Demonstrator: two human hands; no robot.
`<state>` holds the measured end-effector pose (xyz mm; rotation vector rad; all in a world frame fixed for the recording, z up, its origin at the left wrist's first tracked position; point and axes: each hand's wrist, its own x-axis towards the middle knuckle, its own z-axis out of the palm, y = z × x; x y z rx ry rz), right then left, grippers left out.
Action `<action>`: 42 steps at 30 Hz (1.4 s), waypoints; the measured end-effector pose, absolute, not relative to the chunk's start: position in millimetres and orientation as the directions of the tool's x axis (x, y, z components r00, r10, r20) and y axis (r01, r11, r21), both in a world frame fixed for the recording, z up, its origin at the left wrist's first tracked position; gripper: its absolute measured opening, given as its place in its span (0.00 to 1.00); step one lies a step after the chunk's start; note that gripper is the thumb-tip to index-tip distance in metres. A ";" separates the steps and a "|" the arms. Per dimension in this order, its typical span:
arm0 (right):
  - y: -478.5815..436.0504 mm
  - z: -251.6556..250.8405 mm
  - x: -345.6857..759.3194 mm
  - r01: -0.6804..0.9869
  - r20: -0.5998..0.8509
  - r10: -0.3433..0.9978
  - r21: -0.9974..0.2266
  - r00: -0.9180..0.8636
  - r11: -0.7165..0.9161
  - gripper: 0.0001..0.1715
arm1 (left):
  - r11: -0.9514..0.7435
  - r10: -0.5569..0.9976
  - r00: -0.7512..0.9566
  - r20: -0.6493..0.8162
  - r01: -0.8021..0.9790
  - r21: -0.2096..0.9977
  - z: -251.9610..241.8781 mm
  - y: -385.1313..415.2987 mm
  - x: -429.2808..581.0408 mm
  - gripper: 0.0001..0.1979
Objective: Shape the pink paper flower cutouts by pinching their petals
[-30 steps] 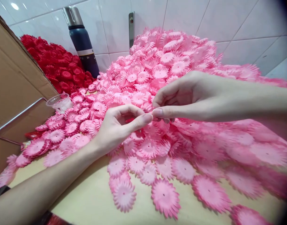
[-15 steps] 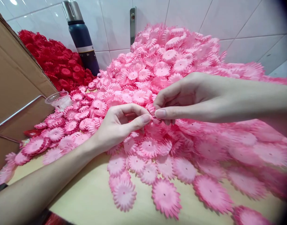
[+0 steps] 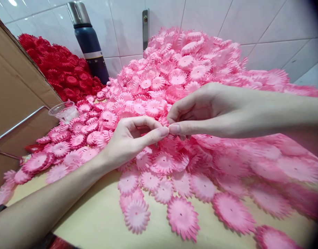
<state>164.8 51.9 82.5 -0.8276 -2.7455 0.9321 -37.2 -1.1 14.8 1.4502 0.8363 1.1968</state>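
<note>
Table of pale yellow spreads across the near edge, with frilled pink discs lying flat on it: a light one, a deeper-edged one beside it, and a larger oval-looking one to the right, each with a small dark dot at its middle. Just beyond these, the left hand and the right hand meet above the front slope of the pink petal heap, thumb tip against thumb tip. On each hand the thumb and index finger curve toward one another, but the thumbs cover the ends, so I cannot tell whether they are clamped on a pink piece or merely close together; pink petals show right behind and below the fingertips. The heap rises behind both hands, thinning leftward into scattered stacks. At the left, a clear plastic cup sits among those stacks, near a cardboard box with a bent metal rod in front of it. Farther back, a dark blue bottle with a silver cap stands between the pink heap and a red petal heap. Behind everything, a metal bracket is set against the white tiled wall.
</note>
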 end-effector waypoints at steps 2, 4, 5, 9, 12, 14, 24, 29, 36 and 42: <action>53.2 81.5 165.6 0.457 -0.054 0.533 -0.591 -0.845 0.665 0.20 | -0.230 0.933 0.265 0.245 -0.088 0.969 15.5 -1.3 -37.2 0.04; 54.6 80.9 167.0 0.454 -0.059 0.525 -0.591 -0.849 0.667 0.20 | -0.216 0.933 0.274 0.234 -0.094 0.972 16.6 -1.5 -37.5 0.04; 55.2 80.7 167.6 0.452 -0.062 0.522 -0.593 -0.851 0.666 0.20 | -0.207 0.933 0.280 0.227 -0.099 0.973 17.0 -1.7 -37.8 0.03; 56.4 81.3 168.5 0.448 -0.062 0.517 -0.595 -0.854 0.667 0.20 | -0.189 0.928 0.303 0.215 -0.115 0.975 17.2 -2.3 -39.0 0.02; 56.0 82.1 167.9 0.444 -0.054 0.517 -0.592 -0.854 0.672 0.20 | -0.190 0.926 0.309 0.219 -0.123 0.974 15.9 -2.3 -39.5 0.03; 55.5 82.7 167.5 0.454 -0.052 0.527 -0.583 -0.848 0.674 0.20 | -0.180 0.927 0.311 0.211 -0.125 0.976 15.3 -2.2 -39.6 0.03; 54.2 81.9 169.0 0.450 -0.058 0.529 -0.608 -0.846 0.653 0.17 | -0.185 0.937 0.281 0.208 -0.107 0.977 16.0 -2.3 -37.9 0.04; 53.5 79.7 167.8 0.452 -0.060 0.530 -0.606 -0.846 0.654 0.15 | -0.187 0.941 0.272 0.203 -0.081 0.979 16.2 -3.0 -37.3 0.05; 47.1 81.5 162.5 0.471 -0.042 0.549 -0.572 -0.835 0.672 0.15 | -0.150 0.941 0.286 0.181 -0.127 0.981 14.4 -2.7 -39.6 0.04; 47.1 80.9 162.9 0.459 -0.020 0.544 -0.563 -0.839 0.687 0.15 | -0.181 0.941 0.272 0.200 -0.096 0.979 14.2 -1.9 -38.9 0.04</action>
